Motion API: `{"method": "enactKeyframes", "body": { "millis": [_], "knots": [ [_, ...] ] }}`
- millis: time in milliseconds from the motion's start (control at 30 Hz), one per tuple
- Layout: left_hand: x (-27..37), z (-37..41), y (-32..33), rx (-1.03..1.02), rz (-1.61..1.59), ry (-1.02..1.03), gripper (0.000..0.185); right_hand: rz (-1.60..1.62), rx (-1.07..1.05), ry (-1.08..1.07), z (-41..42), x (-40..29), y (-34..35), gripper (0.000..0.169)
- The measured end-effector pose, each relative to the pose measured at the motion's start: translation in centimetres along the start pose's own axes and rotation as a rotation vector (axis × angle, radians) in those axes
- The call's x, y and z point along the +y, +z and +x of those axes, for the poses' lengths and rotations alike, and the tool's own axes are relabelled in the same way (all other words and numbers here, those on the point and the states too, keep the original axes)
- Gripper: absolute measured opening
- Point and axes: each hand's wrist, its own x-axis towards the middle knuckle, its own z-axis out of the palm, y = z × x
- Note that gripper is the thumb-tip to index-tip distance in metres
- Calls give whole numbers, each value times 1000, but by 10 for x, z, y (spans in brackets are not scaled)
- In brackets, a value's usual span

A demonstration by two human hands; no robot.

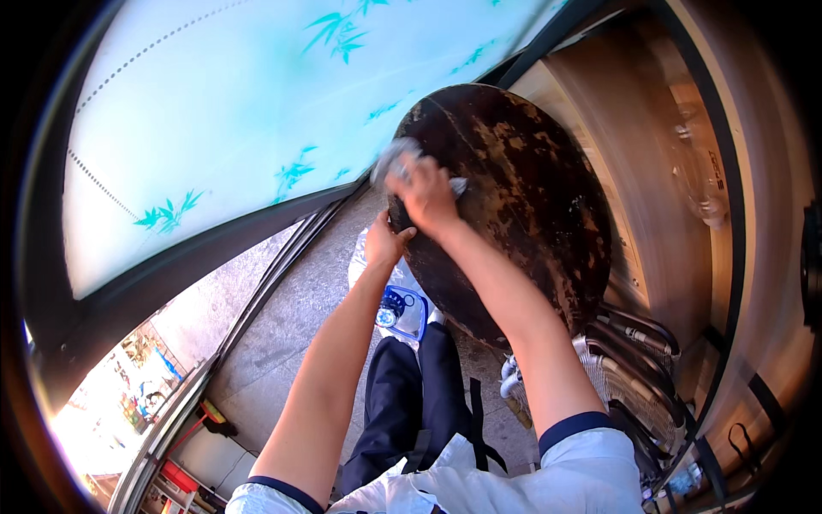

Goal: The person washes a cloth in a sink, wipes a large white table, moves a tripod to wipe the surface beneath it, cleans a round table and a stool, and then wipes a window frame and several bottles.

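Before me is a dark round tabletop (514,212) with a worn, patchy brown finish. My right hand (424,193) presses a grey cloth (397,160) onto its left edge; both are somewhat blurred. Part of the cloth is hidden under the fingers. Just below, my left hand (385,241) grips the rim, its thumb on the near side and its other fingers mostly out of sight. Near my legs stands a clear plastic container with a blue rim (411,331), partly covered by my left forearm.
A frosted glass panel (212,115) with green leaf patterns borders the left, above a metal door track (270,276). Stacked woven chairs (616,385) stand at lower right, beside a wooden cabinet (616,128). A broom (215,417) lies at lower left.
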Motion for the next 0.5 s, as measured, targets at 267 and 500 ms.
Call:
{"method": "enactKeyframes", "body": {
  "millis": [267, 500],
  "knots": [
    [-66, -34, -42, 42, -310, 59, 44, -311, 203, 539, -122, 128, -122, 38],
    [-75, -46, -28, 112, -232, 61, 38, 249, 224, 681, -81, 4, -52, 36]
  ]
}}
